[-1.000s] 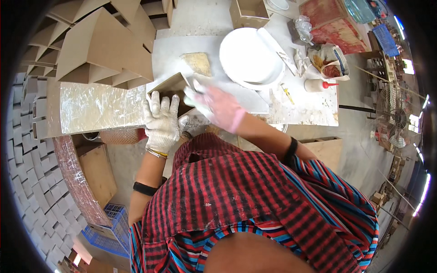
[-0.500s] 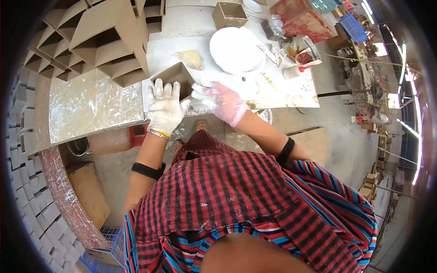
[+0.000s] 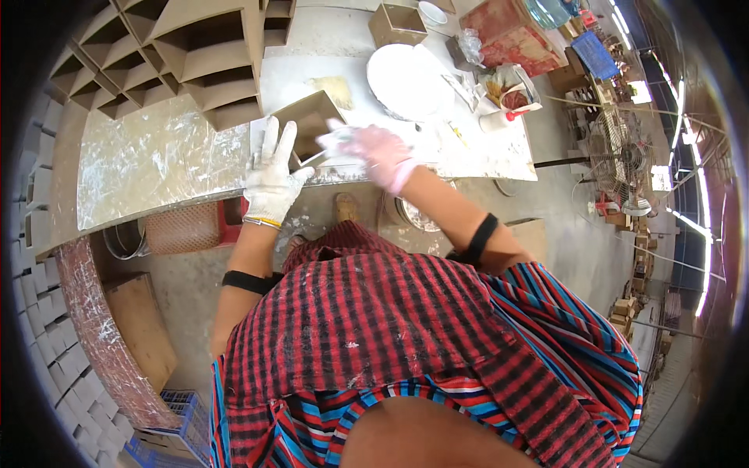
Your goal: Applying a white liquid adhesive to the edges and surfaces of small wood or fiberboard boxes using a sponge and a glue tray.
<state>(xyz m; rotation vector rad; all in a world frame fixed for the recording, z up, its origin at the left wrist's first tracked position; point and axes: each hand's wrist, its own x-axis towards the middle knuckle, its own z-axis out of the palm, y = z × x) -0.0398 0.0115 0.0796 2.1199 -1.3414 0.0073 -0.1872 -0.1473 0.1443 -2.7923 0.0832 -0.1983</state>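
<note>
My left hand [image 3: 271, 181], in a whitish knit glove, is open with its fingers apart. It lies against the left side of an open-topped brown box [image 3: 322, 108] at the front of the white work board. My right hand [image 3: 374, 152], in a pink glove with white over the finger area, is at the box's right side. Motion smears its fingers, so I cannot make out whether they hold anything. The gloved hands hide the box's lower sides. Behind my right hand stands a large round white tub [image 3: 409, 82].
Brown compartment units [image 3: 207, 43] are stacked at the left back. Another open box [image 3: 398, 26] stands at the far side. A white bottle with a red cap [image 3: 499, 119] and a cluttered container [image 3: 511, 97] sit on the right. A pedestal fan [image 3: 620, 160] stands beyond the table.
My right hand has shifted slightly left and is more blurred. My left hand has turned a little, its fingers more spread. The view has shifted slightly.
</note>
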